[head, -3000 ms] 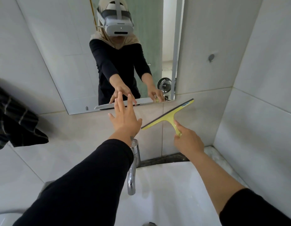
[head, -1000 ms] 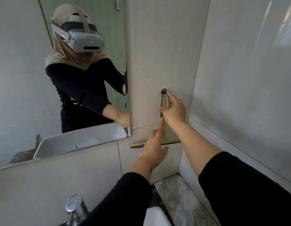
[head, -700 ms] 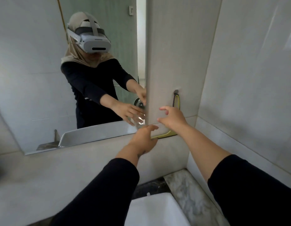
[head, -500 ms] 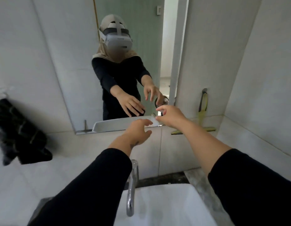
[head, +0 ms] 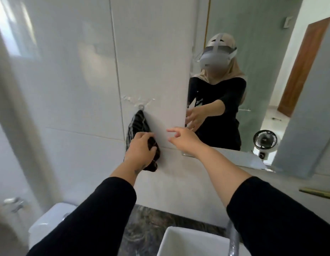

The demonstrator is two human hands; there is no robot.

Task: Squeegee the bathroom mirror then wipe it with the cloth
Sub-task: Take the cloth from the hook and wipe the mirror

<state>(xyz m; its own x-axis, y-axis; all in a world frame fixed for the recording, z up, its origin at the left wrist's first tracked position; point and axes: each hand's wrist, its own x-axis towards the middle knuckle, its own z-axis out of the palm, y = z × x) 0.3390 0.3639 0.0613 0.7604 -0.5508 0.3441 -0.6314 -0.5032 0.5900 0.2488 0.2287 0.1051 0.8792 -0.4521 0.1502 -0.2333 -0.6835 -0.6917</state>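
A dark striped cloth (head: 138,124) hangs from a small hook (head: 141,106) on the white tiled wall, left of the mirror (head: 253,52). My left hand (head: 140,150) is closed around the cloth's lower part. To its right, my right hand (head: 182,137) is spread, fingers apart, holding nothing, just left of the mirror's lower left corner. The squeegee shows only as a yellow strip (head: 317,192) at the right edge.
A white basin (head: 179,241) with a chrome tap (head: 233,239) sits below on a dark marbled counter (head: 142,224). A toilet cistern (head: 47,218) stands at lower left. A small fan appears in the mirror's reflection.
The squeegee was hung on its wall hook and released. The view swung left past the mirror, and my left hand took hold of the hanging cloth.
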